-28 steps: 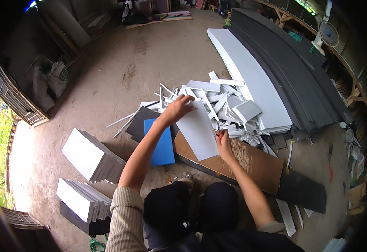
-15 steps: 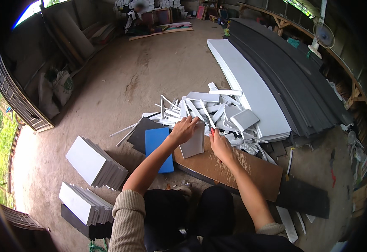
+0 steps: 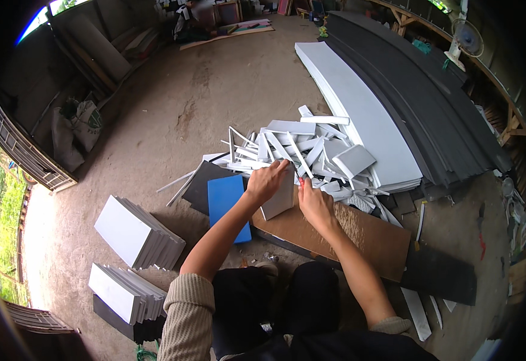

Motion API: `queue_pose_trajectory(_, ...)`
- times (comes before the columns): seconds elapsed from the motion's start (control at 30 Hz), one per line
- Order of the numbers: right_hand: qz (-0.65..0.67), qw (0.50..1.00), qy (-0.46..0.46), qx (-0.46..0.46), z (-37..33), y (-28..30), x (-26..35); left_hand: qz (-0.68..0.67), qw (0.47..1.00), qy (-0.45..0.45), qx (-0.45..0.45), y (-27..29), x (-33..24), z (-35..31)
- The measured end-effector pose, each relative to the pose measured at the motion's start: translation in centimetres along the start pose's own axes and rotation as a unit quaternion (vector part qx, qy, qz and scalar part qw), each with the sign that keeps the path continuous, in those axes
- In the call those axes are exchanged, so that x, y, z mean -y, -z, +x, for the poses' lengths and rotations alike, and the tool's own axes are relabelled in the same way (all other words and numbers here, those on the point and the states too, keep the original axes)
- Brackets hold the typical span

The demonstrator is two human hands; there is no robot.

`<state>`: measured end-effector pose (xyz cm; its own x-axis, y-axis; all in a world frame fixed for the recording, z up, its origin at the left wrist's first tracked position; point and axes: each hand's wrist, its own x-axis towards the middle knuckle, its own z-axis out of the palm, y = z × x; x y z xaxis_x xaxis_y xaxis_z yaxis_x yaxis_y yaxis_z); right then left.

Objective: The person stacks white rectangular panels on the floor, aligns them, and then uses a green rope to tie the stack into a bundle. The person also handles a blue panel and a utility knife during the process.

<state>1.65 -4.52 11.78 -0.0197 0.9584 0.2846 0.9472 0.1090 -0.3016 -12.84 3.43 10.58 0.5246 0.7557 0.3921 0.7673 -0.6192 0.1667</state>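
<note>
Workshop floor (image 3: 154, 129), white offcuts (image 3: 354, 161) heaped. White panel (image 3: 278, 203), flatter moments ago, tilts up over brown board (image 3: 371, 240), edge presented to red-handled knife (image 3: 301, 181) gripped in right hand (image 3: 316, 207); left hand (image 3: 268, 180) grips top.

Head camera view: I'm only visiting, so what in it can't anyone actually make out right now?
All in the head view:
- Upper left part of the foam board: covered by the left hand.
- Most of the red-handled tool's grip: wrapped inside the right hand; its tip is too small to tell.
- What the far person is doing: too small and dim.
- Upper end of the left knit sleeve: cut off by the lower edge.
</note>
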Motion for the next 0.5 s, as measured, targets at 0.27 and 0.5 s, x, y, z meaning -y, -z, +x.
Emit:
queue_pose_trajectory(0.27, 0.036, 0.999, -0.015, 0.01, 0.1, -0.3, 0.1, -0.002, 1.0, 0.01, 0.012, -0.1, -0.1, 0.1)
queue_pose_trajectory(0.5, 0.135, 0.988, -0.053, 0.051, 0.5, -1.4, -0.1, -0.015, 0.999, 0.017, 0.033, 0.1, -0.3, -0.1)
